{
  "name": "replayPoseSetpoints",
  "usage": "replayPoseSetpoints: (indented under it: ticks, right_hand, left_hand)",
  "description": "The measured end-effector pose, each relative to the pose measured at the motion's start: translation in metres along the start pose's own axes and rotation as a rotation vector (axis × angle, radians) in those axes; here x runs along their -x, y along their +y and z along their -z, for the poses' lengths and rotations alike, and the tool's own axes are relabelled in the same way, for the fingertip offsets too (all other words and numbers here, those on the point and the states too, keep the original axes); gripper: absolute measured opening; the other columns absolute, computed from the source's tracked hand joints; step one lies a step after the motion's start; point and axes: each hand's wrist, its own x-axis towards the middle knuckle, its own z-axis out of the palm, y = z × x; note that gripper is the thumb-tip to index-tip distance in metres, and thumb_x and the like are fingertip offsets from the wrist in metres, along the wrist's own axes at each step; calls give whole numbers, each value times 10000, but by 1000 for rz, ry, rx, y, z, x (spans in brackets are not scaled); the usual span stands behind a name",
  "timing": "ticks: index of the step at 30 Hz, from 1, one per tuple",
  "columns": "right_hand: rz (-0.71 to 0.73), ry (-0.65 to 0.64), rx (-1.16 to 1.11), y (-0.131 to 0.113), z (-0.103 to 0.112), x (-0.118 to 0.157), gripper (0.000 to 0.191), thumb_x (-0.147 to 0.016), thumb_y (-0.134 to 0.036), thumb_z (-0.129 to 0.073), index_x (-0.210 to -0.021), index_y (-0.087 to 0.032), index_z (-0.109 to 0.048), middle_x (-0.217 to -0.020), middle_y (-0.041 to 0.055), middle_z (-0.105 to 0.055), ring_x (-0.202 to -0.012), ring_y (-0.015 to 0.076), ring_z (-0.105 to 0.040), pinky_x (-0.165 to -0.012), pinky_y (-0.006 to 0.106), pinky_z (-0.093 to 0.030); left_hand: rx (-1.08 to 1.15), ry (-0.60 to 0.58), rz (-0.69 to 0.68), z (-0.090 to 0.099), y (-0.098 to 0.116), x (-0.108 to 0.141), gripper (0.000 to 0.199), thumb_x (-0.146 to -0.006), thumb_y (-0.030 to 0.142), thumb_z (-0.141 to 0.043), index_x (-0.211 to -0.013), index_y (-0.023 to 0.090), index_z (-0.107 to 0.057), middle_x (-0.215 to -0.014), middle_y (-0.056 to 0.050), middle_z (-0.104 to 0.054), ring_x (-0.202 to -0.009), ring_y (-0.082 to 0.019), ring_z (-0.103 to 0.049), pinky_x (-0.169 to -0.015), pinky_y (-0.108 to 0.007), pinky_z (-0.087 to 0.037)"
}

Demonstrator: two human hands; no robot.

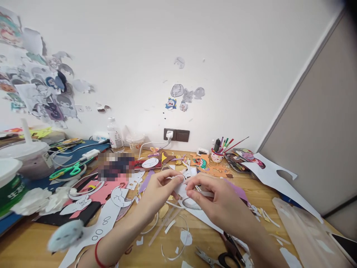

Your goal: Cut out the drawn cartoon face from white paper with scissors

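Both hands meet over the middle of the desk. My left hand [164,186] is closed, its thumb and fingers pinching a small white paper piece [181,178]. Just to its right, my right hand [208,193] has its thumb and index finger together at a thin white strip [206,194], which passes between its fingers. Below the hands lies a white paper cutout with an oval drawn on it [192,203]. Black-handled scissors [213,259] rest near the front edge, partly out of view. The fingertips partly hide the pieces they grip.
Paper scraps [186,237] litter the wooden desk [156,257]. Green scissors [65,171], a lidded cup [30,160] and crumpled tissues [36,201] are at left. A pen cup [216,155] stands at the back; a large white sheet [281,190] lies at right.
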Motion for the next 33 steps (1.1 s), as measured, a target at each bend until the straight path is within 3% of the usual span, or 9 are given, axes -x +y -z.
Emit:
replayPoseSetpoints:
  ticks: [3,10,15,20,22,24,26,30,33]
  right_hand:
    - [-26,-97,21,5,-2,-5,126,-832,-168,-503,-769,-232,-593,-795,-56,-634,-720,102,-549,-616,212,-383]
    - [-142,-40,66,14,0,-9,143,-840,-262,-485,-787,-249,-617,-733,-48,-622,-624,115,-544,-576,237,-383]
    - [-76,28,43,19,2,-12,110,-808,-250,-532,-770,-234,-634,-907,-12,-634,-846,154,-565,-716,257,-407]
    - [-138,-111,17,23,2,-17,131,-780,-262,-562,-737,-258,-685,-763,-33,-657,-728,146,-562,-646,257,-386]
    - [-145,-162,-36,26,1,-19,127,-771,-259,-572,-738,-256,-695,-776,-32,-666,-736,148,-561,-649,260,-381]
    - [-152,-194,-93,31,0,-21,115,-761,-259,-587,-741,-249,-699,-804,-26,-670,-753,149,-565,-663,259,-382]
    - [-166,-206,-124,33,1,-24,106,-755,-261,-596,-737,-241,-699,-820,-22,-671,-773,151,-570,-679,255,-385]
    - [-221,-200,-92,37,9,-29,124,-764,-276,-585,-702,-231,-683,-808,-22,-664,-738,147,-565,-670,242,-389]
    - [-218,-193,-86,44,16,-30,139,-767,-300,-579,-695,-227,-673,-775,-14,-651,-734,155,-564,-667,237,-395]
  left_hand:
    - [-24,-37,-19,-4,0,1,221,-731,357,-636,-770,139,-642,-698,-6,-605,-557,-107,-553,-523,-237,-483]
    - [61,-43,98,-4,2,2,404,-696,239,-677,-1081,173,-575,-819,-14,-654,-727,-135,-623,-729,-265,-472]
    - [95,-47,74,-2,1,1,385,-687,135,-648,-1063,180,-582,-752,22,-626,-715,-94,-590,-692,-207,-444]
    - [134,-75,76,-2,-2,5,329,-675,131,-623,-999,159,-572,-819,-6,-648,-725,-103,-600,-697,-227,-473]
    - [22,-121,68,7,-4,6,363,-683,128,-598,-1040,172,-551,-868,-13,-658,-766,-122,-621,-720,-247,-494]
    - [-253,-134,60,30,-7,-2,419,-717,112,-555,-1125,197,-518,-946,-17,-663,-856,-141,-630,-758,-256,-501]
    - [-610,19,66,68,-11,-21,366,-737,81,-531,-1084,196,-547,-946,-4,-667,-880,-142,-628,-773,-248,-496]
    - [-910,416,151,166,-18,-77,235,-802,169,-553,-1030,109,-551,-1017,-80,-610,-946,-217,-586,-809,-388,-478]
    - [-1077,561,231,220,-23,-111,275,-841,284,-552,-1078,145,-546,-1083,-72,-576,-948,-207,-577,-794,-403,-484]
